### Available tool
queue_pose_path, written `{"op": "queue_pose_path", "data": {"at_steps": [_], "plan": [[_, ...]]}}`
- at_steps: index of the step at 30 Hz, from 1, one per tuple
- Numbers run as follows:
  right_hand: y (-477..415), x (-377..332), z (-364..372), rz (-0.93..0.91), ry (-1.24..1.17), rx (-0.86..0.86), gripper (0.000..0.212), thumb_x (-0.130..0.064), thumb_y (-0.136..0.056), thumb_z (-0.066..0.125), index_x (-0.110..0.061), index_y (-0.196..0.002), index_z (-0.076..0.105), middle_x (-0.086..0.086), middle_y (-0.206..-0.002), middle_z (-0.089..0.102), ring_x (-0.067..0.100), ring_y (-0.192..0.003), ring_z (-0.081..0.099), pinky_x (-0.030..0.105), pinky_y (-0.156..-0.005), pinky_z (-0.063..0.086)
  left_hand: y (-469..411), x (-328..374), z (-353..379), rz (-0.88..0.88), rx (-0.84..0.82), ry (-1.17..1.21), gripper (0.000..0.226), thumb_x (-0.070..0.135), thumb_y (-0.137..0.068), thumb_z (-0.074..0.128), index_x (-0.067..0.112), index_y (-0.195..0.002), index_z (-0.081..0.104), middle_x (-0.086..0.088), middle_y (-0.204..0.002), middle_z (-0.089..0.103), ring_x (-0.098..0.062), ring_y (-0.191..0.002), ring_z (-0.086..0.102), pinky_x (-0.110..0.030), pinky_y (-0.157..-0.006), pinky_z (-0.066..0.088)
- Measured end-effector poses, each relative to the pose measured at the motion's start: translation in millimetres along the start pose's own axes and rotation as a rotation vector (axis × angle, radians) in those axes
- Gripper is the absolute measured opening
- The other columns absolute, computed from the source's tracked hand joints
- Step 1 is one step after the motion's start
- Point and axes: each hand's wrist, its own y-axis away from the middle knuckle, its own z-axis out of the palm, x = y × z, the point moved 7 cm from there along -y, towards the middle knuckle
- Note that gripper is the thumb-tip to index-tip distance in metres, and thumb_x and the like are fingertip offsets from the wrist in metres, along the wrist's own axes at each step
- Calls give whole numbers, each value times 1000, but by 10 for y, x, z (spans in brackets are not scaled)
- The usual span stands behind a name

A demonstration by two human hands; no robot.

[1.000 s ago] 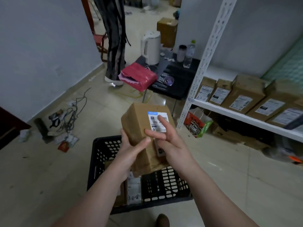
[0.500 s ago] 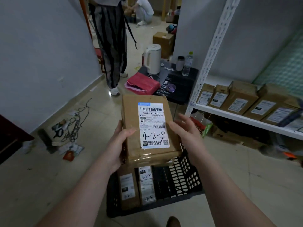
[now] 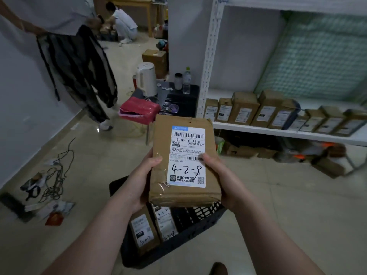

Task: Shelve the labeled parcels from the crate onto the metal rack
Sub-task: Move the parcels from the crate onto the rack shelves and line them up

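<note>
Head view showed a box (image 3: 184, 161) above the crate (image 3: 178, 249). The left hand (image 3: 143, 181) gripped its left side, the right hand (image 3: 224, 179) its right side. Its long side pointed away. The rack (image 3: 278, 132) stood ahead and right, nearer the right hand.

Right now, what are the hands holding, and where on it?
The brown cardboard parcel with a white label: left hand grips its left edge, right hand its right edge.

Held parcel (image 3: 161, 139), white label (image 3: 187, 156): printed "501E- M1 A21B", "299"; handwritten "4-2-9". Other labels unreadable.
</note>
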Motion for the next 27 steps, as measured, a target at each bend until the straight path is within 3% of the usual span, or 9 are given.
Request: {"op": "queue_pose_path", "data": {"at_steps": [2, 5, 9, 11, 13, 16, 21, 27], "plan": [[152, -47, -224, -21, -40, 88, 92, -47, -67, 83, -26, -144, 37, 10, -121, 70, 31, -105, 70, 44, -85, 57, -43, -62, 227, -51, -42, -34, 58, 41, -75, 56, 21, -129, 55, -6, -106, 73, -24, -92, 71, -35, -72, 55], [377, -138, -516, -51, -92, 178, 84, -40, -71, 78, -25, -143, 37, 10, -117, 71, 30, -99, 72, 37, -71, 60, -94, -180, 534, -125, -118, -94, 59, 46, -76, 58, 24, -131, 53, -6, -115, 70, -27, -105, 67, -40, -87, 50], [621, -178, -1007, -77, -66, 260, 94, -53, -66, 81, -30, -145, 35, 4, -116, 73, 26, -104, 70, 49, -99, 51, -178, -305, 1047, -164, -185, -139, 54, 45, -74, 59, 25, -124, 59, -5, -110, 72, -23, -97, 70, -37, -81, 51], [727, -177, -1258, -79, -61, 295, 102, -60, -58, 82, -32, -145, 36, 1, -116, 72, 24, -107, 70, 50, -104, 47, -233, -363, 1334, -174, -202, -144, 54, 43, -72, 60, 23, -122, 60, -7, -107, 73, -23, -92, 71, -34, -75, 53], [850, -187, -1544, -82, -61, 344, 106, -64, -53, 82, -32, -144, 37, -1, -117, 72, 23, -107, 69, 51, -104, 46, -310, -453, 1630, -183, -213, -148, 55, 41, -72, 60, 20, -122, 60, -8, -106, 73, -23, -90, 72, -32, -70, 55], [1105, -243, -2071, -87, -69, 426, 113, -68, -46, 84, -34, -143, 38, -2, -119, 71, 23, -106, 69, 51, -103, 48, -427, -674, 2156, -224, -237, -178, 62, 44, -69, 63, 17, -125, 60, -11, -108, 72, -27, -96, 70, -34, -76, 54], [1591, -475, -2981, -105, -79, 472, 86, -60, -63, 77, -30, -137, 46, -1, -115, 73, 23, -105, 70, 52, -102, 47, -572, -1019, 3165, -217, -298, -250, 62, 48, -68, 69, 20, -123, 61, -7, -108, 73, -25, -99, 69, -39, -90, 51], [1883, -845, -3876, -140, -74, 525, 93, -59, -61, 81, -30, -140, 41, -2, -115, 73, 23, -105, 70, 51, -102, 48, -665, -1212, 4150, -178, -316, -227, 46, 48, -80, 58, 20, -115, 66, -7, -103, 74, -22, -94, 71, -35, -86, 51]]}}
